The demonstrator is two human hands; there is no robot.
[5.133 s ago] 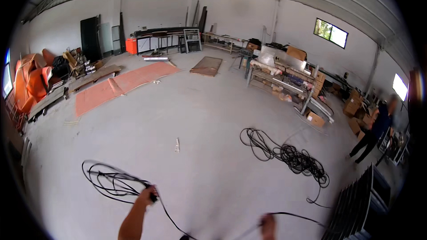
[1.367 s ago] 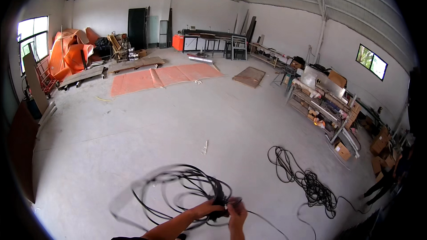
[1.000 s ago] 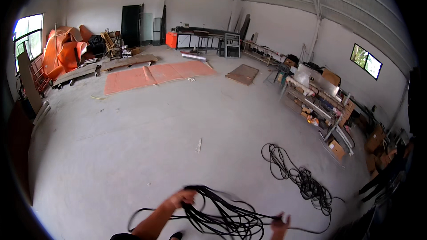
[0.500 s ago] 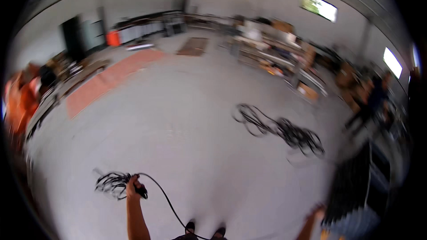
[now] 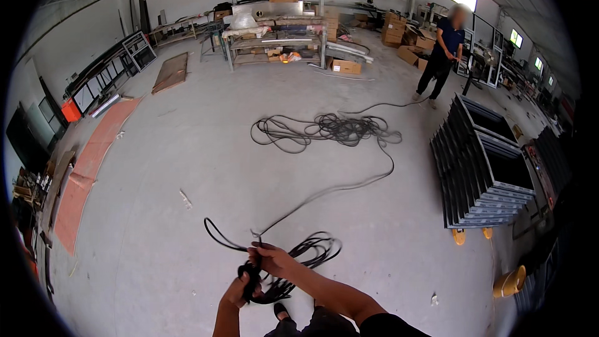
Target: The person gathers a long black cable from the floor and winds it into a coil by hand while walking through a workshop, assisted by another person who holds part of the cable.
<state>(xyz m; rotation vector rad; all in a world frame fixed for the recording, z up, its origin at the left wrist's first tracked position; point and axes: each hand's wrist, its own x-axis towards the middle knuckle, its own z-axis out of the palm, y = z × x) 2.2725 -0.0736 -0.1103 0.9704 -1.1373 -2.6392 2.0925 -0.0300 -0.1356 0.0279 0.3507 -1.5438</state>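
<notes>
My left hand (image 5: 238, 289) is closed around a bundle of looped black cord (image 5: 310, 248) low in the middle of the view. Just above it, my right hand (image 5: 274, 259) also grips the cord, fingers wrapped near the top of the bundle. One loop sticks out to the left, and more loops fan out to the right beneath my right forearm. From my hands a single strand runs right and away over the floor to a loose tangled pile of the same cord (image 5: 342, 130).
A person (image 5: 443, 53) in dark clothes stands beyond the pile, where another strand ends. Stacked dark frames (image 5: 477, 165) stand at the right, near a yellow bucket (image 5: 510, 282). A loaded workbench (image 5: 274, 40) is at the back; a reddish sheet (image 5: 87, 175) lies left.
My view has swung to the right. My right hand, apart and holding nothing before, has come to the cord bundle in my left hand and now grips it too.
</notes>
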